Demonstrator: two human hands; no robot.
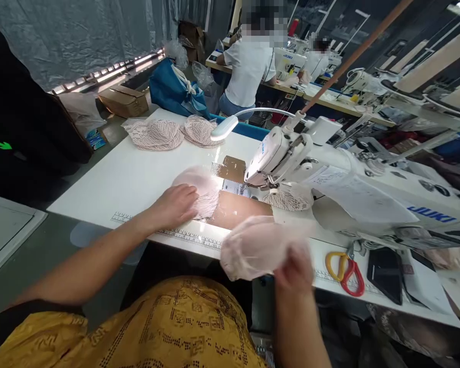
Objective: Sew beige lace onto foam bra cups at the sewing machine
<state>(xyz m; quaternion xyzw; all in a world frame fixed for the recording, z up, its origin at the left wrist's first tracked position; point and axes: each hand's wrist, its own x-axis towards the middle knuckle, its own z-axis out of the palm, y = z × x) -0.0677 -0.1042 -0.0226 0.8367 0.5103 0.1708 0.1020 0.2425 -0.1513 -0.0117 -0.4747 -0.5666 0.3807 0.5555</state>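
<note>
My left hand rests on the white table, its fingers curled over the edge of a pale pink lace bra cup. My right hand, smeared by motion, grips a second pale pink bra cup in front of the table's front edge. Between and beyond my hands stands a white sewing machine, its needle area just right of the left cup. Another lace piece lies under the machine's arm, partly hidden by it.
Stacked lace cups lie at the table's far left, below a lamp. Scissors and a dark phone lie at the right front. A blue bag stands behind the table; a person in white sits farther back.
</note>
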